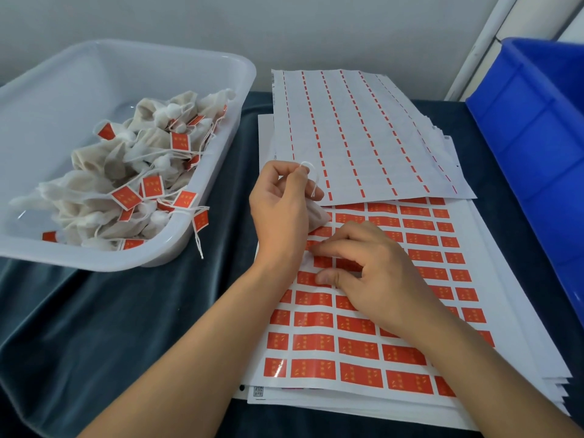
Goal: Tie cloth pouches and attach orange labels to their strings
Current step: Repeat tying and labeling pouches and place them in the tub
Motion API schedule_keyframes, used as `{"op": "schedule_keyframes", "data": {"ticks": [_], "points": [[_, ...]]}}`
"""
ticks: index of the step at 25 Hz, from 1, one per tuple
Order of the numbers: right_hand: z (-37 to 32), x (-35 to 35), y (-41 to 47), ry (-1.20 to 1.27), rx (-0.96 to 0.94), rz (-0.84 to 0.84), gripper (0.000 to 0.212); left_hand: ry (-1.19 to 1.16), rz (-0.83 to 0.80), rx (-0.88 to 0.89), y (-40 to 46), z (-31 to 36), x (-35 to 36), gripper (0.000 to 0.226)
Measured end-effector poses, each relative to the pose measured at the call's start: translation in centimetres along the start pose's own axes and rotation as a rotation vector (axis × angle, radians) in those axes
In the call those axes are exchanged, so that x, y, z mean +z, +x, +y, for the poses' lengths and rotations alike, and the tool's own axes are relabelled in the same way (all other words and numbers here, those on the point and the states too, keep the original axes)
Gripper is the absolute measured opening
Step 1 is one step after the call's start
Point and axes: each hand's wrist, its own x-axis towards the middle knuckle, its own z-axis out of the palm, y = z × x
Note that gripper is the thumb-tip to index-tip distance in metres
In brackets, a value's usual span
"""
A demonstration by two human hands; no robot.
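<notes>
The left hand (281, 210) pinches a small, soft white cloth pouch (317, 216) and its thin looped string (311, 175) above the sheet of orange rectangular labels (363, 343). The right hand (373, 273), fingers curled, picks at one label; these look light and flimsy, best lifted by an edge.
</notes>
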Motion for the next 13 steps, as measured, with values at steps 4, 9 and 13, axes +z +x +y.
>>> {"op": "schedule_keyframes", "data": {"ticks": [4, 9, 13], "points": [[0.12, 0.15, -0.01, 0.015, 0.031, 0.010, 0.032, 0.017, -0.007, 0.002, -0.16, -0.04, 0.02, 0.012], [0.27, 0.34, 0.09, 0.044, 0.017, 0.025, 0.027, 0.014, 0.002, 0.002, -0.35, 0.06, 0.42, 0.012], [-0.01, 0.37, -0.17, 0.075, -0.015, 0.040, 0.037, -0.015, -0.011, 0.003, -0.23, 0.15, 0.05, 0.011]]}}
